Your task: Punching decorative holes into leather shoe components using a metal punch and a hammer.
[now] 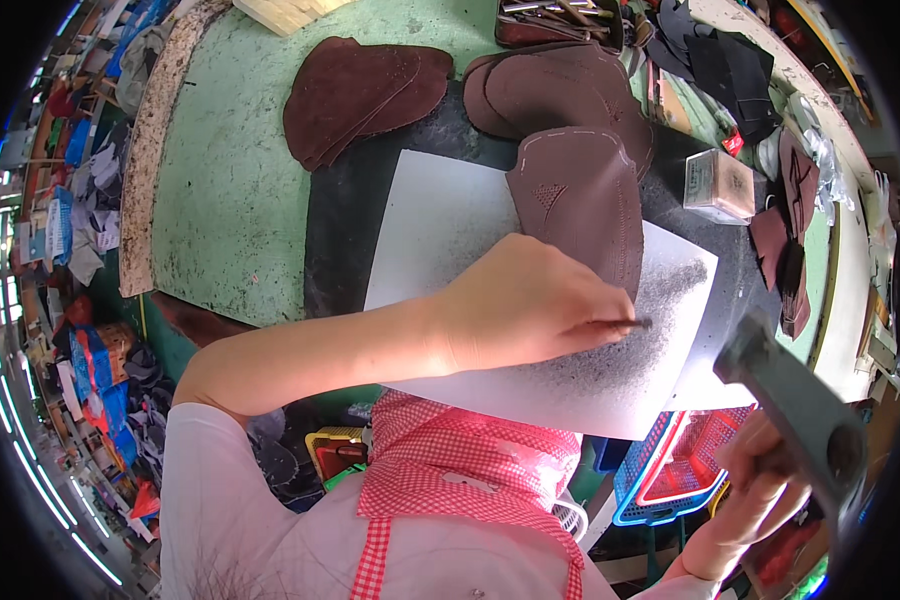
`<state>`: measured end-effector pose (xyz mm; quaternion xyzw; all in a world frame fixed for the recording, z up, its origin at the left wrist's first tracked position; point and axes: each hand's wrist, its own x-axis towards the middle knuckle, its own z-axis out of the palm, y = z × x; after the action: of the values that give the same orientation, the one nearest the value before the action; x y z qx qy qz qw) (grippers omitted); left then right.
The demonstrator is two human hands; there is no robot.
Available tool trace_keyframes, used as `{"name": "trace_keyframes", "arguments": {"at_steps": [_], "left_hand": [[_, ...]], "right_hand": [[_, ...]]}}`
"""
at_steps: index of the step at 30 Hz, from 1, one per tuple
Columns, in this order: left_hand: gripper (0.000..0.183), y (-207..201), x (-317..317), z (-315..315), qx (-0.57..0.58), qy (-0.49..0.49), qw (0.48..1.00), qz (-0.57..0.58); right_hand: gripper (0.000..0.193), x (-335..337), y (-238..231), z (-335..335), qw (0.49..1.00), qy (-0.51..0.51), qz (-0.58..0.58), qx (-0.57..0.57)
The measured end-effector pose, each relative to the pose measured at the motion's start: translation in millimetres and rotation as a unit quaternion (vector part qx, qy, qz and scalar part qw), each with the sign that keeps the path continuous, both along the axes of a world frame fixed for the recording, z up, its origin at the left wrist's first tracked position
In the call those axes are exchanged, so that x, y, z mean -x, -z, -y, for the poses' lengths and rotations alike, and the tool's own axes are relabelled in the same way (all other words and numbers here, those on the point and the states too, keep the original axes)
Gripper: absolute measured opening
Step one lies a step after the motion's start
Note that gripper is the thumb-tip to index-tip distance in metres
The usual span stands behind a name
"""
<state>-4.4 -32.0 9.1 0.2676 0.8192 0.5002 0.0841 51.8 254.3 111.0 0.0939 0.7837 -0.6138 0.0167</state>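
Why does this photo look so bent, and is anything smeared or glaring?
Head view: fisheye bending, with black corners and curved light strips at left; head view: white sheet brightest toward its lower right, like glare; head view: the metal tool in the right hand looks smeared at its tip, probably motion blur.

No text, label or number can be read here.

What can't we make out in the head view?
All in the head view:
Tool: mostly hidden by the left hand.
Leather: lower end hidden behind the left hand.
Hammer by the right hand: far end blurred.
Yellow block: cut off by the top edge.
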Motion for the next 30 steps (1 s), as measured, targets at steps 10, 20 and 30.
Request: {"name": "trace_keyframes", "arguments": {"at_steps": [10, 20, 30], "left_hand": [[0.013, 10.5, 9.2, 12.8, -0.125, 0.011, 0.977, 0.172], [0.013, 6.1, 4.5, 20.7, 0.029, 0.020, 0.999, -0.033], [0.017, 1.8, 3.9, 20.9, 0.024, 0.037, 0.998, -0.039]], "right_hand": [[0.043, 16.7, 20.6, 40.2, 0.983, -0.110, -0.081, -0.119], [0.032, 25.6, 9.9, 35.2, 0.941, -0.294, 0.008, -0.167], [0.038, 34.3, -13.8, 25.0, 0.914, -0.343, -0.028, -0.213]]}}
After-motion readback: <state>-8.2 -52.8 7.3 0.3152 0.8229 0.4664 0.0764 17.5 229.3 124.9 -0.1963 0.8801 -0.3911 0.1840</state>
